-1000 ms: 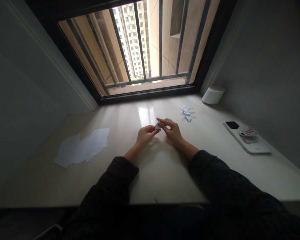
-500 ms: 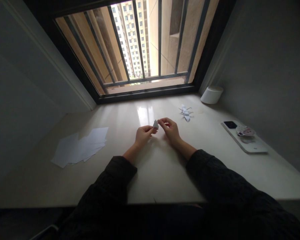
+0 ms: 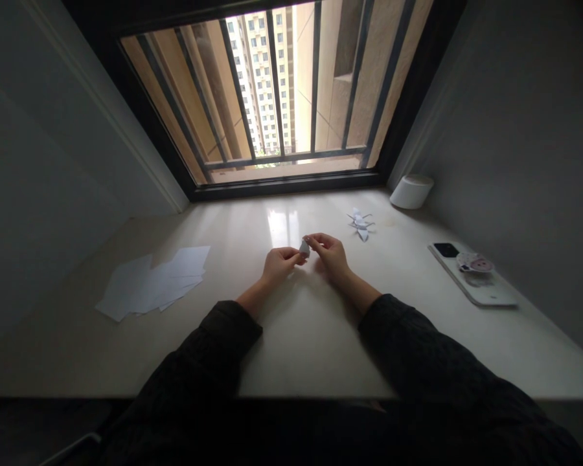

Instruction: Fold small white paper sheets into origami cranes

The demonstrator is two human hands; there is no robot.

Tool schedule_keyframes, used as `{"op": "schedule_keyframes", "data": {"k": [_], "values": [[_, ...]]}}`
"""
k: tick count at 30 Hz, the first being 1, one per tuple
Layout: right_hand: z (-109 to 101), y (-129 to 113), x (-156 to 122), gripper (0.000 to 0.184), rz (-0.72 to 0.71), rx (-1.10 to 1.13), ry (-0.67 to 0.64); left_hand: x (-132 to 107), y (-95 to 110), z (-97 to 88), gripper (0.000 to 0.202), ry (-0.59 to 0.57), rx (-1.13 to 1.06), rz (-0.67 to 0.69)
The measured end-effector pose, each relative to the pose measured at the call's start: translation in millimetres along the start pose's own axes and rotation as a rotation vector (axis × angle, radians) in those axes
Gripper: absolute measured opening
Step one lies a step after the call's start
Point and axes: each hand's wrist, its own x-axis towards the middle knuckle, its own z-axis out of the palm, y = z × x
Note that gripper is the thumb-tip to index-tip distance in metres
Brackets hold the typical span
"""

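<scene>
Between my two hands, above the middle of the white sill, is a small folded piece of white paper [image 3: 304, 247]. My left hand [image 3: 279, 264] pinches its lower part between thumb and fingers. My right hand [image 3: 331, 254] has its thumb and index finger closed on the paper's upper tip. Parts of the paper are hidden behind the fingers. Beyond my right hand lie folded paper cranes [image 3: 361, 224], close together, with thin pointed ends. Off to the left, several loose white paper sheets [image 3: 155, 281] overlap in a fanned pile.
A phone [image 3: 471, 275] with a round cartoon grip on its back lies at the right. In the back right corner stands a white cylindrical object [image 3: 411, 191]. A barred window [image 3: 282, 188] rises behind the sill [image 3: 311, 362], whose front edge is near my body.
My right fingers have come onto the paper's tip, which stood free before. The paper has tilted slightly. My left hand keeps its pinch, and the whole view has shifted a little.
</scene>
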Motion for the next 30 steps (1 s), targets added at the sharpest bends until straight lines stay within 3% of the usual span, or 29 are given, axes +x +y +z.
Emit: {"op": "schedule_keyframes", "data": {"k": [6,12,17,30], "values": [[1.3,-0.6,-1.2,0.036,-0.019,-0.021,0.021,-0.8,-0.5,0.9,0.035,0.002,-0.028,0.068],[1.5,-2.6,-4.1,0.031,-0.147,-0.183,0.111,-0.3,0.3,2.1,0.034,0.036,-0.052,0.040],[0.7,2.8,-1.5,0.032,-0.100,-0.129,0.119,-1.1,3.6,1.9,0.034,0.099,-0.081,0.002],[-2.8,2.7,0.9,0.028,-0.089,-0.113,-0.111,-1.8,3.5,0.5,0.038,0.127,-0.082,0.005]]}}
